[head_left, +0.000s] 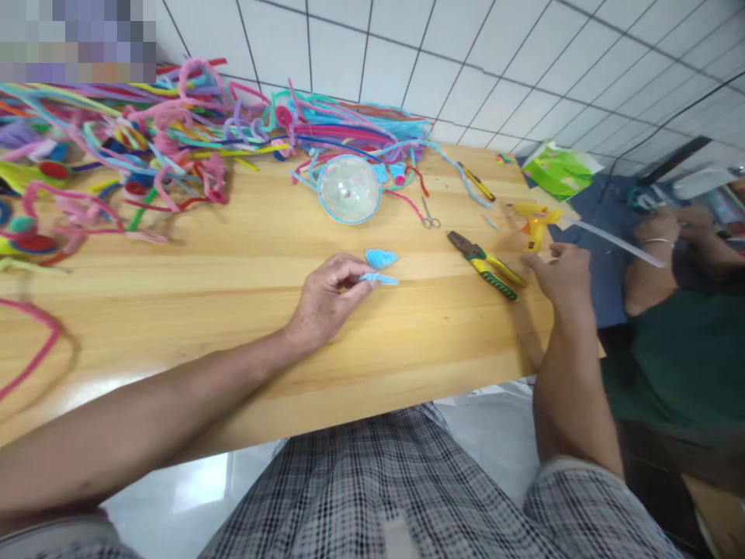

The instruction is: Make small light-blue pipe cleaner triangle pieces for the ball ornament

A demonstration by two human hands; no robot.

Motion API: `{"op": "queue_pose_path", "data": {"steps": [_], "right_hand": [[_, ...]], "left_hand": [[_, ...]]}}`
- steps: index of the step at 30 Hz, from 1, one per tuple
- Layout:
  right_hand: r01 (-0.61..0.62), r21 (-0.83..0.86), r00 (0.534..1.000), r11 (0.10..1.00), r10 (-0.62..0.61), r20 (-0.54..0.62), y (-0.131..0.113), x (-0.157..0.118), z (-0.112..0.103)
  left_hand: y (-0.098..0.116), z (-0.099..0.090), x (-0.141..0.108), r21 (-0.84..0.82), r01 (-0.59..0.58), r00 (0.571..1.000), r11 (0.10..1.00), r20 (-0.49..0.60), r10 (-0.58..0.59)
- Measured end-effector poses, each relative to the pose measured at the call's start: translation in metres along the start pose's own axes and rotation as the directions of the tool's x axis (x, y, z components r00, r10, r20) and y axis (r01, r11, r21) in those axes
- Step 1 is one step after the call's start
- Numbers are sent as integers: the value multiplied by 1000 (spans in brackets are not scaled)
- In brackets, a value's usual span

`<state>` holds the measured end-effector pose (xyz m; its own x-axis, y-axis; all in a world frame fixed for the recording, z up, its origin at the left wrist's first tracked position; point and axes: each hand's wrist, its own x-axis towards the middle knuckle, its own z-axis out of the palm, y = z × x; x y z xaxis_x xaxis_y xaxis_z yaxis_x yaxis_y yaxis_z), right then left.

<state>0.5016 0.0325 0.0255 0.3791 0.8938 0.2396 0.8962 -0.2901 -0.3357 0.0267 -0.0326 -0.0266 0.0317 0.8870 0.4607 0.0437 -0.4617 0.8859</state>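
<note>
My left hand (333, 299) pinches a small light-blue fuzzy piece (379, 279) between thumb and fingers, above the wooden table. Just behind it, a matching blue leaf-shaped piece (381, 258) lies flat. My right hand (563, 278) is at the table's right side, close to the handle end of a yellow glue gun (535, 221). Its thumb stands apart from the bent fingers, and I see no firm hold on the gun. A clear glue stick (617, 241) sticks out of the gun to the right.
Pliers (486, 268), small scissors (429, 220) and a yellow cutter knife (476, 182) lie on the table (256, 388). Behind my left hand stands a clear, blue-rimmed round container (349, 189). Colourful pipe cleaners (361, 128) pile along the tiled wall. A co-worker's arm (652, 264) is at right.
</note>
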Motion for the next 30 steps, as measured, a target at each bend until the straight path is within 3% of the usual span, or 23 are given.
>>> {"op": "queue_pose_path", "data": {"steps": [2, 4, 5, 7, 9, 11, 14, 17, 21, 24, 30], "right_hand": [[-47, 30, 996, 998, 50, -76, -21, -24, -8], [38, 84, 998, 996, -33, -61, -53, -51, -12], [143, 189, 990, 972, -139, -35, -72, -64, -13], [383, 390, 908, 837, -419, 8, -110, -90, -12], [548, 499, 775, 671, -632, -2, -147, -112, -7], [617, 559, 665, 554, -747, 6, -178, -127, 2], [644, 600, 592, 475, -806, 3, -207, -135, 20], [601, 661, 586, 450, -810, 19, -218, -134, 37], [505, 739, 645, 446, -764, 21, -216, -136, 52], [459, 787, 658, 411, -753, 10, -212, -139, 55], [485, 789, 671, 377, -739, -59, -204, -139, 61]], "left_hand": [[1, 0, 0, 1, -4, 1000, 1000, 0, 4], [2, 0, 0, -3, 8, 1000, 1000, 0, -8], [3, 0, 0, -8, 22, 1000, 1000, -1, -22], [4, 0, 0, -22, 61, 998, 998, -1, -61], [5, 0, 0, -42, 103, 995, 994, 2, -103], [5, 0, 0, -69, 142, 990, 987, 7, -142], [4, 0, -1, -122, 181, 983, 976, 9, -181], [3, 1, -1, -165, 198, 980, 966, 15, -198], [6, 1, -1, -173, 226, 974, 959, 65, -218], [9, 0, -1, -137, 213, 975, 967, 90, -202], [14, -3, 0, -41, 116, 983, 992, 150, -109]]}}
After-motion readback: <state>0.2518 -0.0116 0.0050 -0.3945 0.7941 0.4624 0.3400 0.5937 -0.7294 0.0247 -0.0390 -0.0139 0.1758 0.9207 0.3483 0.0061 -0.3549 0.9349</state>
